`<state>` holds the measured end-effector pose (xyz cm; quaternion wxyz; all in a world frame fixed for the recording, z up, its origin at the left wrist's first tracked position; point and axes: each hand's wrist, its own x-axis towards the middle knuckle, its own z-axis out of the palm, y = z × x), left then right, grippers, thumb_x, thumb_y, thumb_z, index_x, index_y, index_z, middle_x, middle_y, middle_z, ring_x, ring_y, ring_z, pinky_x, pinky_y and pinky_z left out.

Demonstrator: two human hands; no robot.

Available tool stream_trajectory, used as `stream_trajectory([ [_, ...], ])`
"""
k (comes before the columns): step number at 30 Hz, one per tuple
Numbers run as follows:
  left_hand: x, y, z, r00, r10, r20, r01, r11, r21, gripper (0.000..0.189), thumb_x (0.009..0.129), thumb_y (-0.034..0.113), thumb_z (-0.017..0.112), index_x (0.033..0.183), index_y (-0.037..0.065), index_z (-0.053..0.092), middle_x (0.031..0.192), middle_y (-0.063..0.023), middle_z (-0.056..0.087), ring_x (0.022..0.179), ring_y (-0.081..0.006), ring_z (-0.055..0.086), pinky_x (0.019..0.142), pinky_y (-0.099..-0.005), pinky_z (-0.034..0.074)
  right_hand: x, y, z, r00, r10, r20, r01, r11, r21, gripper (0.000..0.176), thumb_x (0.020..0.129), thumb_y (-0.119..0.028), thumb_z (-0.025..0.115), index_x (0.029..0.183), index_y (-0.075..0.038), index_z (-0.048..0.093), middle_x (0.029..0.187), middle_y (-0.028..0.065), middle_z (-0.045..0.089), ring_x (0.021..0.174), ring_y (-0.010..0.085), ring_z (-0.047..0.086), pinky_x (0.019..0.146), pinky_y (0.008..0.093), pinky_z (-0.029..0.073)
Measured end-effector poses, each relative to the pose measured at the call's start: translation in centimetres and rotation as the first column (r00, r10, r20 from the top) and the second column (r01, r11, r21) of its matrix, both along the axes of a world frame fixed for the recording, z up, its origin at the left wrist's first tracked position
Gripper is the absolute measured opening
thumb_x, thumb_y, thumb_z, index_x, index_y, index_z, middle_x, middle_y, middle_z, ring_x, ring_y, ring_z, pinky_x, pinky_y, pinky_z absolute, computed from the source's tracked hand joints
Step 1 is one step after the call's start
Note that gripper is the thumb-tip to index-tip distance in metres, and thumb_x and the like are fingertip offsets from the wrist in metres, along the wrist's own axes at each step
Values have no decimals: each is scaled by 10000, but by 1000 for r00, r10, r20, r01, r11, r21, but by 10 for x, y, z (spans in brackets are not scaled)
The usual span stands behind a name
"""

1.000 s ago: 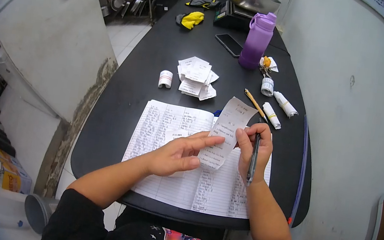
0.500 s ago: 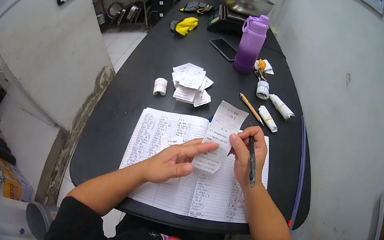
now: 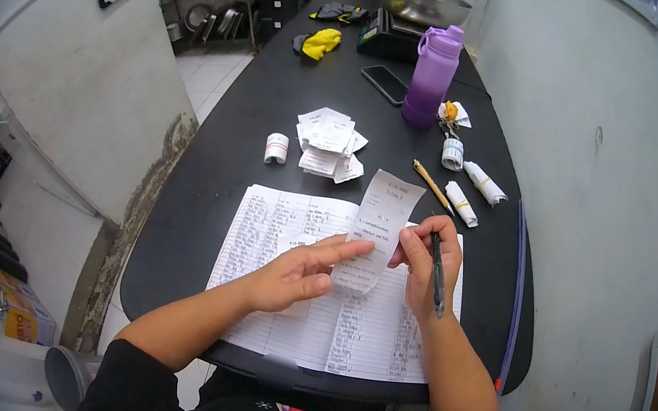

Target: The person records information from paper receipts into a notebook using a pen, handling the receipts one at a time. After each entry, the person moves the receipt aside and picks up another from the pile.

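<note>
A long printed receipt [image 3: 389, 206] is held up, tilted, over an open lined notebook [image 3: 244, 332] filled with handwritten columns. My right hand [image 3: 426, 261] is closed around a dark pen [image 3: 438, 280], its thumb and fingertips at the receipt's right edge; whether they pinch the paper is hard to tell. From the left, my left hand [image 3: 294, 276] reaches in with fingers stretched out, the index lying across the receipt's printed lines. Partly beneath that hand, a smaller receipt [image 3: 292, 244] rests on the left page.
Beyond the notebook are a pile of receipts [image 3: 327, 134], a paper roll [image 3: 276, 148], a tan pen [image 3: 432, 186] and banded paper rolls [image 3: 462, 204]. Farther back stand a purple bottle [image 3: 431, 77], a phone [image 3: 384, 84], gloves [image 3: 318, 42] and a scale with a metal bowl [image 3: 421, 1]. A wall borders the right.
The receipt has shifted slightly left and tilted a little differently. The pen has turned slightly in my right hand. My left hand stays almost where it was, index finger still across the receipt.
</note>
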<state>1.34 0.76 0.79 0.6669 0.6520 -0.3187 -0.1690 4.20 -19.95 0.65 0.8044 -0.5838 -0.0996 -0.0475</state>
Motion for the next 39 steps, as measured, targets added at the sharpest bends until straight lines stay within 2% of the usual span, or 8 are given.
stream_trajectory([
  [9,5,1,-9,999,15,-37,-16,999,-35,765,851,592,457,1375,40,372,1370,-189,356,1290,-294,334,1071,-369,223,3,-1,-1,999,-5,-32,4,999,-41,143,848,-41,596,871,-53,456,729,69,585,577,104,567,514,234,485],
  [12,6,5,-13,997,51,-56,-51,999,2,728,867,542,470,1366,20,377,1390,-166,358,1304,-258,317,1085,-360,189,6,-4,-3,998,-67,12,68,991,-112,125,869,-93,581,880,-54,463,744,93,607,576,107,569,521,232,482],
  [14,3,1,-11,994,55,-93,-62,995,-79,731,870,526,474,1357,-10,376,1396,-151,360,1303,-239,320,1085,-351,191,9,-10,-7,995,-92,28,94,989,-113,132,900,-164,548,891,-57,471,762,114,626,577,104,572,530,224,478],
  [17,-1,-1,-3,969,77,-236,-113,983,-144,795,839,577,490,1353,-18,376,1402,-146,345,1302,-241,327,1061,-370,255,14,-16,-3,992,-118,42,120,992,-40,249,955,-294,450,899,-54,485,769,115,631,578,96,570,538,215,477],
  [19,-2,-1,-1,975,106,-196,-132,984,-124,782,844,580,469,1349,-12,384,1413,-171,324,1304,-280,324,1053,-392,272,18,-16,-1,992,-113,61,113,994,-4,339,977,-362,381,922,-48,496,785,109,628,580,94,570,542,216,480],
  [23,2,1,-4,963,156,-218,-181,978,-101,765,850,580,454,1346,1,395,1421,-192,310,1312,-306,308,1066,-417,248,23,-19,-6,979,-201,41,204,974,-98,572,968,-487,292,999,18,559,858,120,616,642,128,575,589,248,490],
  [29,9,7,-12,947,188,-261,-224,967,-119,759,855,585,449,1344,6,401,1423,-172,315,1322,-294,289,1070,-452,228,27,-26,-4,968,-249,40,251,967,-37,590,967,-479,309,914,34,596,792,114,614,683,163,604,600,274,508],
  [39,15,11,-11,936,178,-304,-241,953,-182,774,870,544,456,1358,-45,342,1399,-165,347,1281,-242,350,1052,-378,276,30,-35,-5,947,-322,18,322,947,-6,585,949,-499,359,748,10,567,655,107,590,580,144,590,553,249,494],
])
